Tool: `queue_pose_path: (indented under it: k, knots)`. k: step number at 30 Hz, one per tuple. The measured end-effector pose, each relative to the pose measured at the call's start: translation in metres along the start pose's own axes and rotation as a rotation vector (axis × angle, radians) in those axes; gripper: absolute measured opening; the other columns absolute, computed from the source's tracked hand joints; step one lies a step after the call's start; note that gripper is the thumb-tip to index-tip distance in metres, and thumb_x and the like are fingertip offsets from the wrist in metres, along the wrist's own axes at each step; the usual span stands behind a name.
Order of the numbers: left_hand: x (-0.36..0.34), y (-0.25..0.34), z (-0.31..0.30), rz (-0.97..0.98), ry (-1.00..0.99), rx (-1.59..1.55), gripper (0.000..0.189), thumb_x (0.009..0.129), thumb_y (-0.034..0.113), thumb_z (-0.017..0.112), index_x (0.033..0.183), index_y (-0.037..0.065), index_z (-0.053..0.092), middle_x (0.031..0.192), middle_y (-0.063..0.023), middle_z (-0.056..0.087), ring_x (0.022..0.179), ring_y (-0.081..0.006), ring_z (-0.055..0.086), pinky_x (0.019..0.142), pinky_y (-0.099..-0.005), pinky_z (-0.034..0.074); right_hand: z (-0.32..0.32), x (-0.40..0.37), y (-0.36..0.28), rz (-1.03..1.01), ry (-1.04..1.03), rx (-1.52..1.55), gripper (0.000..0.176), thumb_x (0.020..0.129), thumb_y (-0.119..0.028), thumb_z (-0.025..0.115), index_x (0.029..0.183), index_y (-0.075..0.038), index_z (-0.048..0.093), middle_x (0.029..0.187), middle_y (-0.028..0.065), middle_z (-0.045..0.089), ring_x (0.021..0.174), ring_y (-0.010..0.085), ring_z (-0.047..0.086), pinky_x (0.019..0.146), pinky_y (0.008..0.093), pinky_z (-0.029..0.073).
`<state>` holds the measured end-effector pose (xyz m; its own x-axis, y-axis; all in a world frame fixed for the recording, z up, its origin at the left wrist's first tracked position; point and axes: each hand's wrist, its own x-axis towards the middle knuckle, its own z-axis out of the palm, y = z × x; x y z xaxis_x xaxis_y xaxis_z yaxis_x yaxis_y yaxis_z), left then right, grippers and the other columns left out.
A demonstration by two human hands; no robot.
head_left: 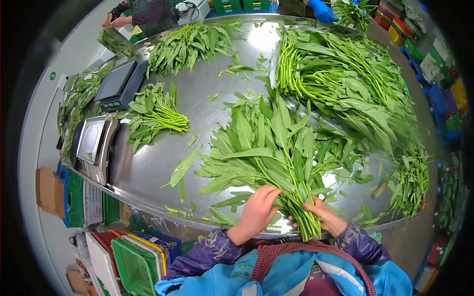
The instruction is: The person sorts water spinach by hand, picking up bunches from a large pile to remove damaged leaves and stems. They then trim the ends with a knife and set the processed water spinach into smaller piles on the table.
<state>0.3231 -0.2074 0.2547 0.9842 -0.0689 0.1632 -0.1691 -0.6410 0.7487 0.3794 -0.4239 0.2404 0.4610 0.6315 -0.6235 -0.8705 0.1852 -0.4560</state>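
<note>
A large leafy bunch of water spinach is at the table's near edge, its cut stems pointing toward me. My right hand is closed round the stems from the right, thumb on top. On the left side of the stems, my left hand has its fingers bent together against the bunch; part of its grip is hidden. Behind lies a big heap of water spinach. To the left rests a smaller bundle, with another bundle farther back.
Two weighing scales, one dark and one silver, stand on the left of the metal table. Two people work across it, one with a blue-gloved hand. Crates are stacked at lower left; loose leaves lie scattered.
</note>
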Motion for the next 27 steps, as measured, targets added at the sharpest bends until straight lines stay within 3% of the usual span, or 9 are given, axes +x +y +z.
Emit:
queue_pose_path:
  k: [2,5,11,13,15,18,21,25,27]
  knots:
    - [0.012,0.002,0.0,0.216,-0.157,0.312,0.068,0.066,0.005,0.064,0.129,0.009,0.04,0.127,-0.0116,0.042,0.118,-0.0298,0.041,0.096,-0.0425,0.034,0.001,0.003,-0.002,0.054,0.032,-0.154,0.059,0.078,-0.014,0.068,0.123,-0.004,0.032,0.1,0.0171,0.056,0.078,0.0289,0.063,0.06,0.0407,0.057]
    - [0.029,0.0,0.007,0.387,-0.261,0.582,0.076,0.068,0.005,0.059,0.137,0.011,0.028,0.14,-0.0119,0.027,0.128,-0.0315,0.028,0.1,-0.0496,0.027,0.001,0.003,-0.005,0.088,0.094,-0.215,0.061,0.077,-0.009,0.067,0.125,-0.004,0.03,0.098,0.0161,0.056,0.072,0.0276,0.063,0.055,0.0388,0.056]
    - [0.076,0.018,0.006,0.616,-0.31,0.681,0.073,0.071,0.007,0.056,0.137,0.017,0.028,0.144,-0.0069,0.023,0.131,-0.0261,0.025,0.1,-0.0565,0.024,0.005,-0.009,-0.037,0.022,-0.052,-0.644,0.065,0.071,-0.014,0.069,0.124,0.004,0.035,0.11,0.0148,0.055,0.098,0.0184,0.053,0.087,0.0301,0.044]
    - [0.082,0.025,0.005,0.617,-0.352,0.609,0.071,0.07,0.009,0.057,0.136,0.016,0.031,0.141,-0.0063,0.029,0.131,-0.0238,0.026,0.1,-0.0564,0.024,0.009,-0.015,-0.049,-0.18,-0.2,-1.032,0.066,0.07,-0.019,0.068,0.123,0.004,0.035,0.109,0.016,0.055,0.097,0.0206,0.054,0.086,0.0315,0.044]
    - [0.088,0.028,0.002,0.674,-0.301,0.515,0.064,0.07,0.01,0.058,0.13,0.015,0.039,0.12,-0.0065,0.049,0.12,-0.0218,0.042,0.1,-0.0571,0.024,0.027,-0.028,-0.065,-0.154,-0.186,-1.058,0.065,0.071,-0.023,0.066,0.122,0.004,0.036,0.109,0.0176,0.055,0.098,0.0216,0.054,0.087,0.0328,0.043]
    - [0.087,0.023,0.001,0.683,-0.191,0.432,0.056,0.062,0.008,0.063,0.116,0.013,0.05,0.077,-0.0014,0.052,0.082,-0.0187,0.056,0.102,-0.0556,0.022,0.038,-0.04,-0.071,-0.198,-0.236,-1.146,0.058,0.077,-0.027,0.061,0.121,0.003,0.039,0.109,0.0178,0.056,0.098,0.0205,0.054,0.086,0.0305,0.044]
    - [0.092,0.029,-0.021,0.621,-0.241,0.527,0.061,0.053,0.005,0.068,0.111,0.011,0.052,0.081,-0.0028,0.054,0.083,-0.0192,0.056,0.101,-0.0522,0.024,0.01,-0.037,-0.067,-0.289,-0.266,-0.827,0.052,0.082,-0.028,0.056,0.122,0.002,0.042,0.107,0.0152,0.058,0.092,0.0199,0.057,0.084,0.0302,0.044]
    - [0.101,0.023,-0.066,0.362,-0.052,0.513,0.051,0.057,0.008,0.069,0.105,0.008,0.053,0.082,-0.0054,0.057,0.08,-0.0241,0.057,0.095,-0.0457,0.034,-0.053,-0.065,-0.095,-0.373,0.381,-0.635,0.049,0.085,-0.036,0.053,0.12,-0.001,0.047,0.101,0.0111,0.061,0.084,0.0218,0.062,0.069,0.0351,0.049]
    - [0.106,0.014,-0.091,0.176,0.02,0.377,0.051,0.058,0.009,0.071,0.106,0.005,0.052,0.084,-0.0096,0.06,0.081,-0.0269,0.058,0.087,-0.039,0.041,-0.096,-0.083,-0.099,-0.277,1.125,-1.548,0.045,0.082,-0.036,0.057,0.11,0.0,0.051,0.102,0.0175,0.06,0.084,0.0295,0.062,0.064,0.0383,0.05]
